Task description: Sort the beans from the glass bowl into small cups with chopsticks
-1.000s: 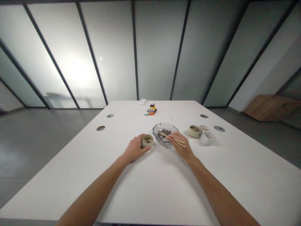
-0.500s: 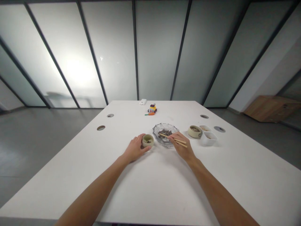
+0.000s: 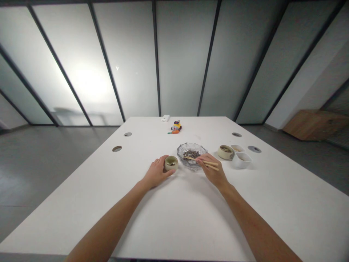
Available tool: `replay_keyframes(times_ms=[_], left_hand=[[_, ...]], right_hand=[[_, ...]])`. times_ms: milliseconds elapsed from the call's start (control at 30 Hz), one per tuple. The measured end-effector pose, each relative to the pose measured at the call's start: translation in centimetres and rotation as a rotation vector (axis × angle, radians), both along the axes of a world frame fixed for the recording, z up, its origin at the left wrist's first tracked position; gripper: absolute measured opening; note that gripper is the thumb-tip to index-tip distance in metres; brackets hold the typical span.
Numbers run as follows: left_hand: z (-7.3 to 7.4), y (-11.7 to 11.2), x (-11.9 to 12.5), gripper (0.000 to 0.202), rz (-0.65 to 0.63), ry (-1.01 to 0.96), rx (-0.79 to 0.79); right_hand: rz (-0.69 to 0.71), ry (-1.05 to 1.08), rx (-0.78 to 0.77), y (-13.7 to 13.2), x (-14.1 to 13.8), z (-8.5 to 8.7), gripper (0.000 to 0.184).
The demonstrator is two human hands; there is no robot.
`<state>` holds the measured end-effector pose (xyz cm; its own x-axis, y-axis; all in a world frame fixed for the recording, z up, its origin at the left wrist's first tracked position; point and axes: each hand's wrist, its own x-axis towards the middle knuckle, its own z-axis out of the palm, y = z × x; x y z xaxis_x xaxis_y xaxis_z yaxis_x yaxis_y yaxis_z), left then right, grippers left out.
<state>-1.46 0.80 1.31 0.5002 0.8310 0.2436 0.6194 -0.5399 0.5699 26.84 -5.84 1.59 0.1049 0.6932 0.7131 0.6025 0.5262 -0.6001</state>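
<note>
My left hand (image 3: 156, 172) wraps round a small beige bowl (image 3: 171, 162) that stands on the white table (image 3: 174, 211). Something dark lies inside that bowl. My right hand (image 3: 212, 171) grips a pair of wooden chopsticks (image 3: 203, 162). Their tips reach into a clear glass bowl (image 3: 191, 151) of small dark pieces, just right of the beige bowl.
Right of the glass bowl stand another beige bowl (image 3: 225, 151) and two white square dishes (image 3: 242, 159). At the far edge lie a yellow toy (image 3: 176, 126), an orange carrot-like toy (image 3: 173, 132) and a white box (image 3: 165, 118). Round holes (image 3: 117, 148) dot the tabletop.
My right hand has shifted slightly to the right and the chopsticks now lie flatter, tips lower in the glass bowl. My left hand has stayed on the beige bowl.
</note>
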Motion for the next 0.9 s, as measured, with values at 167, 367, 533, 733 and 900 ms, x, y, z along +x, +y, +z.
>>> replay_keyframes(times_ms=[167, 367, 533, 733, 900], left_hand=[[-0.22, 0.12, -0.04, 0.064, 0.003, -0.007, -0.003], [-0.29, 0.20, -0.08, 0.063, -0.003, -0.011, 0.000], [-0.19, 0.15, -0.06, 0.064, -0.006, 0.017, -0.003], [-0.10, 0.07, -0.09, 0.062, -0.009, 0.022, 0.002], [-0.06, 0.10, 0.00, 0.064, -0.002, 0.011, -0.012]], right_hand=[[0.027, -0.005, -0.004, -0.07, 0.02, -0.18, 0.039], [0.021, -0.037, 0.005, -0.15, -0.05, 0.06, 0.038], [0.017, -0.063, 0.012, -0.26, -0.06, 0.18, 0.039], [-0.002, -0.020, 0.030, -0.50, -0.05, 0.30, 0.037], [-0.052, -0.011, 0.056, -0.45, 0.26, 0.77, 0.041]])
